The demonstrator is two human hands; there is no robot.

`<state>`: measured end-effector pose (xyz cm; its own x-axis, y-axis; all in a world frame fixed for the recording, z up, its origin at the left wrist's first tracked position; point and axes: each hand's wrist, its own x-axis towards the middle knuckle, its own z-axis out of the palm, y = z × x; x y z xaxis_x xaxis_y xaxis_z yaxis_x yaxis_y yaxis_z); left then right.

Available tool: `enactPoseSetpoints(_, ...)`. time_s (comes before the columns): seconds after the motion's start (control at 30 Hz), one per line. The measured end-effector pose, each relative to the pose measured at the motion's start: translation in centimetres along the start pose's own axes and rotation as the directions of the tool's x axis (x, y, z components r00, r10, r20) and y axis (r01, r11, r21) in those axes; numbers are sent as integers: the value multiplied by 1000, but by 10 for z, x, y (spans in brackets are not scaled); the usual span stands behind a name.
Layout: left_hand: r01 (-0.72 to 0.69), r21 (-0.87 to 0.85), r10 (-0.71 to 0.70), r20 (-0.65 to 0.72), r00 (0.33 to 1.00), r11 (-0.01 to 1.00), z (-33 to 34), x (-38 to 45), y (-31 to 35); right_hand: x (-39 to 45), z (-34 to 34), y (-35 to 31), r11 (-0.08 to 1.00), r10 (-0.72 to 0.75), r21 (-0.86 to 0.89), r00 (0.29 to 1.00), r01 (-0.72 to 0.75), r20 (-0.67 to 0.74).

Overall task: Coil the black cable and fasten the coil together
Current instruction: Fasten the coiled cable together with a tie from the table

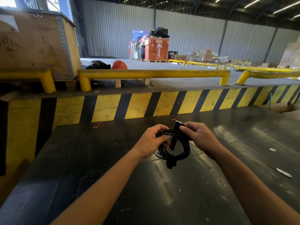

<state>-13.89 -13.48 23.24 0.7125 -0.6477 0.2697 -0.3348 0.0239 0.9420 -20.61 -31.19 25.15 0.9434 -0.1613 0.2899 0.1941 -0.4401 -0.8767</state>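
The black cable (181, 154) is wound into a round coil of several loops, held a little above the black table (113, 159). My left hand (151, 140) grips the coil's upper left side, fingers curled through the loops. My right hand (197, 135) pinches a flat black strap (174, 140) at its top end, by the coil's upper right. The strap runs down across the inside of the coil. A black plug end (170, 164) hangs below the coil's bottom.
A yellow-and-black striped wall (146, 106) rises right behind the table. Thin red threads (102, 125) lie at the table's far edge. A white scrap (283, 172) lies to the right. Yellow rails (151, 73), a wooden crate (37, 43) and pallets stand beyond.
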Motion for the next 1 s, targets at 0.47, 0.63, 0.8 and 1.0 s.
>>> enactPoseSetpoints(0.47, 194, -225, -186, 60, 981, 955, 12, 1, 9, 4, 3, -5, 985, 174, 21, 985, -174, 3)
enactPoseSetpoints(0.63, 209, -249, -211, 23, 977, 945, 15, 1, 10, 3, 6, -3, 966, 114, -225, 991, -128, -72)
enactPoseSetpoints(0.8, 180, -258, -198, -44, 979, 949, 18, 3, 8, 1, 6, -7, 958, 98, -264, 993, -112, -66)
enactPoseSetpoints(1.0, 135, -349, -197, -149, 969, 928, 12, 8, 6, -19, 2, -17, 935, -42, -353, 998, 26, -38)
